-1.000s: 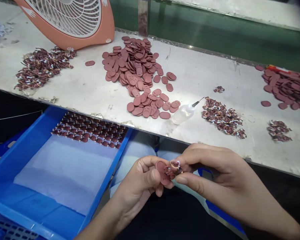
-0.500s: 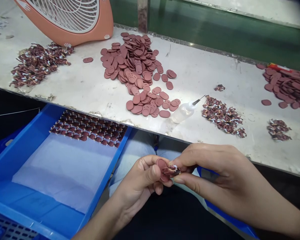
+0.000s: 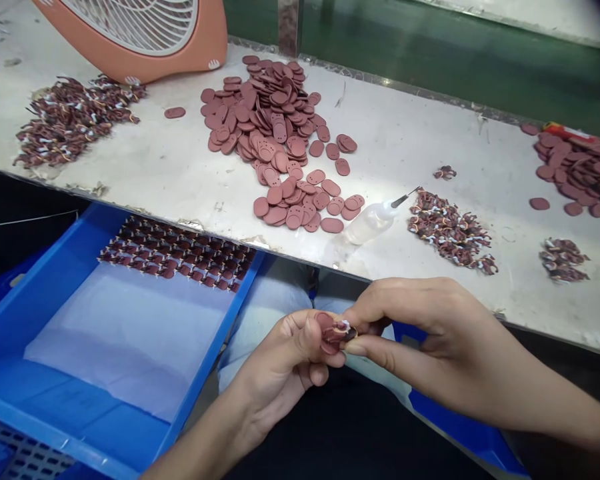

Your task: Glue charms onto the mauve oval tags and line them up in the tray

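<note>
Over my lap, my left hand [image 3: 287,357] is closed on a flat maroon oval disc [image 3: 323,323], gripped between thumb and fingers. My right hand [image 3: 425,333] pinches a small maroon figure piece [image 3: 341,327] with white and yellow details, which lies against the disc's face; fingertips cover part of it. On the table's near side, a clear squeeze bottle [image 3: 370,223] with a needle tip leans at a slant. Beside it sits a pile of small figure pieces [image 3: 447,230]. A large heap of maroon oval discs [image 3: 275,127] spreads to its left.
A blue tray [image 3: 215,353] at the lower left holds a white sheet and rows of assembled pieces [image 3: 180,253]. An orange fan [image 3: 190,57] stands at the back left, near another pile of figure pieces [image 3: 75,123]. More discs [image 3: 580,170] lie far right.
The figure piece sits slightly further left and flatter over the disc, with my right fingers still pinching it. The view has shifted a little.
</note>
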### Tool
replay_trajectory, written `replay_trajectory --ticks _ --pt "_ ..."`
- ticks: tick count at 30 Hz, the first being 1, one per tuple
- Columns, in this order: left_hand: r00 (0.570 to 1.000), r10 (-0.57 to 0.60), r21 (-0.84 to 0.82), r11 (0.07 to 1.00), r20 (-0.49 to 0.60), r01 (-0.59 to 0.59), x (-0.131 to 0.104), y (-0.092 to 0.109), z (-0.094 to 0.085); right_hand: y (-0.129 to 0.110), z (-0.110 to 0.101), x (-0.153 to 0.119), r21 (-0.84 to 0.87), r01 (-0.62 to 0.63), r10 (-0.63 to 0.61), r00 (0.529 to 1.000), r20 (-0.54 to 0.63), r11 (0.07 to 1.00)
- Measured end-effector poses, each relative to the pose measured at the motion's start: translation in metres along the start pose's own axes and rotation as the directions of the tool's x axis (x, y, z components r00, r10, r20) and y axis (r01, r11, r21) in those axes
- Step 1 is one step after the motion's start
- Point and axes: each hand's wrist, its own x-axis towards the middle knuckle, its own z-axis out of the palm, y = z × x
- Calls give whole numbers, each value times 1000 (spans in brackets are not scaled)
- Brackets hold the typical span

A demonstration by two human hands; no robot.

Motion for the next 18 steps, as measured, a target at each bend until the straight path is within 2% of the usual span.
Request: replay_trajectory --ticks 7,18 --pt "1000 -24 -2 1000 -10 24 1 0 -1 3 -1 3 -44 30 -30 1000 2 999" --pt "999 -35 11 999 -22 35 1 0 0 0 -6 4 -128 73 -62 995 82 989"
